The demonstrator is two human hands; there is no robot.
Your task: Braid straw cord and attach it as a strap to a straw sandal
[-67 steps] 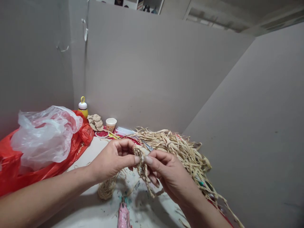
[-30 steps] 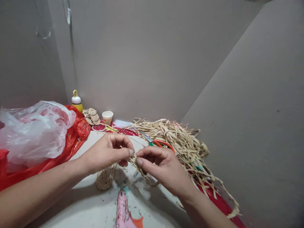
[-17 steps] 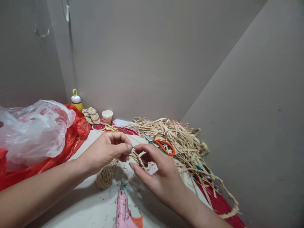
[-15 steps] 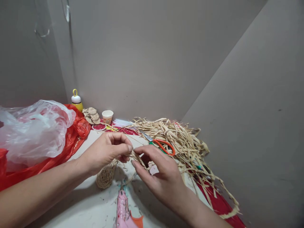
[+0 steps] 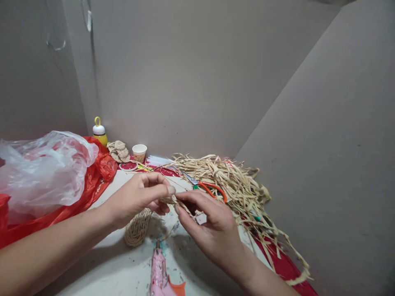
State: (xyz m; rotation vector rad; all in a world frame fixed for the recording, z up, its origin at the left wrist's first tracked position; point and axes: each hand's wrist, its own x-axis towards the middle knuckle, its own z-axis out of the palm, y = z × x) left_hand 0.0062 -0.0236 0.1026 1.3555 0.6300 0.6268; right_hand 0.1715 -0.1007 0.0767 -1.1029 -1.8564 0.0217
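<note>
Over the middle of the white work surface [image 5: 108,263], my left hand [image 5: 140,197] pinches one end of a braided straw piece [image 5: 169,200] between thumb and fingers. From the other side my right hand [image 5: 210,222] grips the same piece with thumb and fingertips; much of it is hidden by the fingers. A coiled oval of braided straw [image 5: 137,228] lies below my left hand. Nearer to me rests a pink glue gun [image 5: 158,267], its nozzle pointing away toward my hands.
Orange-handled scissors [image 5: 212,189] lie on a heap of loose straw [image 5: 237,185] at the right. Plastic bags [image 5: 46,172] fill the left. Along the back stand a yellow bottle [image 5: 99,130], woven straw pieces [image 5: 118,151], a paper cup [image 5: 139,153] and glue sticks [image 5: 159,161].
My left thumb has slid slightly right over the braid, and its fingers have shifted a little. The right fingertips stay close by on the piece. Everything else lies as before.
</note>
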